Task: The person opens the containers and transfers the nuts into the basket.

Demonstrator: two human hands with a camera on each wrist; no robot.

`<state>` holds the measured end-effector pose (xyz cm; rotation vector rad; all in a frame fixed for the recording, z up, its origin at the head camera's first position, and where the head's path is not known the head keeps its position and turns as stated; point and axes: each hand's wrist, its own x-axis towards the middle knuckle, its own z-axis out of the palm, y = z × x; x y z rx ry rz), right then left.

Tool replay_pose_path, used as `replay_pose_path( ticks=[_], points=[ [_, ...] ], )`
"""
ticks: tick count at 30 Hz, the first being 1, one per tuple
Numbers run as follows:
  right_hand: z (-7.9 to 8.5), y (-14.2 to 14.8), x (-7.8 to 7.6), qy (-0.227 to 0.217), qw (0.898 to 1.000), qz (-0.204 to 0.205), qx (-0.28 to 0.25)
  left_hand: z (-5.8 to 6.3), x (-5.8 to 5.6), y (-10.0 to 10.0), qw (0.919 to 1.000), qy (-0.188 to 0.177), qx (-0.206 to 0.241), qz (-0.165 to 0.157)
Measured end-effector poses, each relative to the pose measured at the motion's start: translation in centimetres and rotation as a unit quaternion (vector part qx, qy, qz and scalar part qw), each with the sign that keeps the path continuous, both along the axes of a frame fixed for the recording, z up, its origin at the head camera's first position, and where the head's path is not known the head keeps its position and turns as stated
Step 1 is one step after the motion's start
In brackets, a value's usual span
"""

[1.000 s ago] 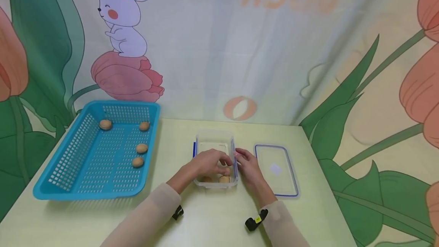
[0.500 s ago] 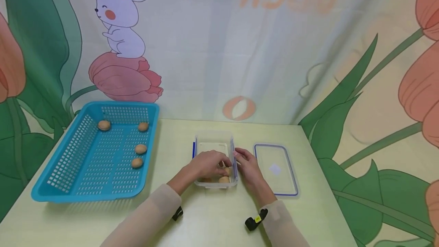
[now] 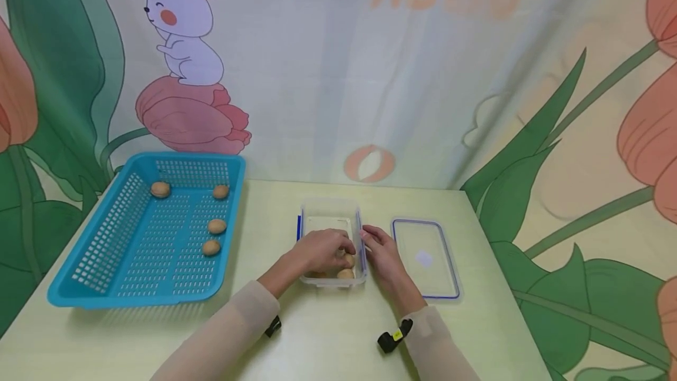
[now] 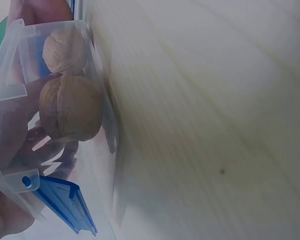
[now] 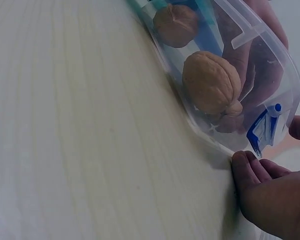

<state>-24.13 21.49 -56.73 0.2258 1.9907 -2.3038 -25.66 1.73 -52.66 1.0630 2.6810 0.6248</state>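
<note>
A clear plastic container with blue clasps stands on the table, several walnuts inside. My left hand reaches into it, its bent fingers and thumb pinching a walnut by the right wall. Another walnut lies in the near right corner. Through the near wall, the left wrist view shows a large walnut and a smaller walnut, with left fingers behind them. Outside the right wall, my right hand rests its fingertips against the container, thumb near the rim; in the right wrist view its fingers touch beside a blue clasp.
A blue perforated basket on the left holds several walnuts, one of them a walnut along its right side. The container's clear lid, edged with a blue seal, lies flat to the right. A printed curtain hangs behind the table.
My left fingers have closed in slightly around the walnut inside the container. The right hand and the container stay in place.
</note>
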Motion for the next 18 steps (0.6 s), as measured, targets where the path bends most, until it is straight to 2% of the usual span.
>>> replay_pose_path(
  ticks=[4, 12, 18],
  points=[
    [0.12, -0.21, -0.01, 0.003, 1.000, 0.001, 0.000, 0.25, 0.01, -0.11, 1.0000, -0.002, -0.003, 0.004],
    [0.10, -0.35, 0.09, 0.005, 1.000, 0.008, 0.003, -0.05, -0.34, -0.12, 0.9998, -0.016, -0.005, 0.008],
    [0.05, -0.43, 0.16, 0.008, 1.000, -0.001, 0.013, -0.23, -0.72, -0.22, 0.9987, -0.046, 0.023, 0.009]
  ],
)
